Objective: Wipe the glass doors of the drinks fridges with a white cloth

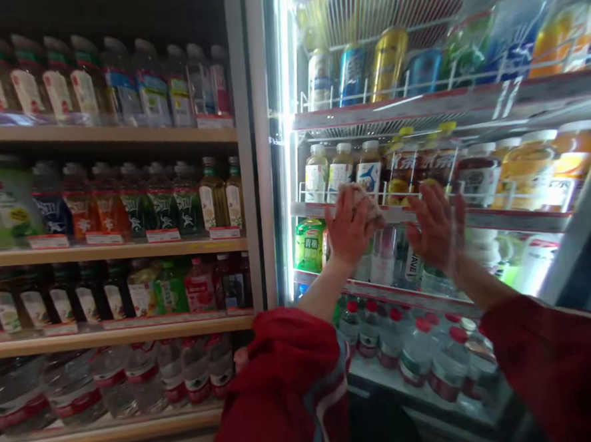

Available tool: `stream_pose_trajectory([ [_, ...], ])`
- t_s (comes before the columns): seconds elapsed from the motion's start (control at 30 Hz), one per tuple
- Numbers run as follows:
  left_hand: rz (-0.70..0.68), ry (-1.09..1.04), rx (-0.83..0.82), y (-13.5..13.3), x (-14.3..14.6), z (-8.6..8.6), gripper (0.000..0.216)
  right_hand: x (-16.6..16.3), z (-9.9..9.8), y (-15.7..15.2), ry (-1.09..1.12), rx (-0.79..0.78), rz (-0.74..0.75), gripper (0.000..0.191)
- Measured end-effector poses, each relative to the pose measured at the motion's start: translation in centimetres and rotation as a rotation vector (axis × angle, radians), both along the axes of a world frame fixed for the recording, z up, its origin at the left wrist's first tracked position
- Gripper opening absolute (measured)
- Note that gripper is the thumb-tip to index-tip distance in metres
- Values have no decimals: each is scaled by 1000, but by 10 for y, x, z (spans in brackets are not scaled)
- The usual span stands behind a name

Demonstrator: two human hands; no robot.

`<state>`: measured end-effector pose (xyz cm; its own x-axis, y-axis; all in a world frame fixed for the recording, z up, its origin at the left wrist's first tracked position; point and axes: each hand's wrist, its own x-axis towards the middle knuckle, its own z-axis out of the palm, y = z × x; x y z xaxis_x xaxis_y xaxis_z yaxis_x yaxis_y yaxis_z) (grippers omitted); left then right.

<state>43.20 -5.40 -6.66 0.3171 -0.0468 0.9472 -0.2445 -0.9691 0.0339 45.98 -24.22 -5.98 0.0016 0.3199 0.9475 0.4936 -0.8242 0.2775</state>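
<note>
My left hand [347, 230] presses a crumpled pale cloth [369, 206] at the height of the middle fridge shelf, its fingers bent over the cloth. To the right, my right hand [435, 227] is raised with its fingers spread and nothing in it. Reflections suggest a glass pane in front of the shelves; whether the right palm touches it I cannot tell. Behind the hands stand white-capped bottles [340, 168], yellow-capped dark bottles [406, 164] and orange juice bottles [528, 167]. Both forearms are in red sleeves.
Left of the fridge frame [264, 183], wooden shelves [127, 250] hold rows of drink bottles. Cans [388, 62] stand on the fridge's top shelf. Red-capped water bottles [417, 350] fill the bottom. A dark door edge [575, 250] slants along the right.
</note>
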Motion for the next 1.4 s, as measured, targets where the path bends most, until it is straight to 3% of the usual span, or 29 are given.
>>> stream_pose_trajectory([
  [0.17,103,-47,-183,35,-2,0,46,-1,-4,5,-47,-9,-12,49],
  [0.23,98,-39,-119,29,-4,-3,46,-2,-5,6,-53,-7,-33,48],
  [0.37,15,-4,172,13,-5,-11,42,-3,-5,7,-21,-1,-38,46],
  [0.43,32,7,183,19,-6,-11,42,-2,-6,6,-13,-4,-49,45],
  [0.6,240,13,-257,67,-10,-3,46,-3,-6,6,-44,-19,-44,45],
  [0.67,281,34,-358,76,-10,-5,46,-3,-6,6,-75,-11,-47,44],
  [0.73,265,45,-302,74,-10,-13,46,-2,-7,7,-98,-9,-62,43],
  [0.93,96,-69,84,65,-7,-43,44,-1,-9,7,-29,11,-61,46],
  [1.0,115,-91,50,79,-7,-45,43,-2,-9,7,23,18,-38,47],
  [1.1,220,-126,-213,106,-5,-43,45,-3,-9,8,36,21,-27,47],
  [1.17,239,-135,-290,115,-4,-42,46,-3,-9,9,18,17,-49,45],
  [1.27,200,-155,-207,106,-2,-46,45,-4,-9,9,-28,8,-61,45],
  [1.4,90,-164,55,75,-2,-56,45,-3,-8,8,-74,-10,-40,48],
])
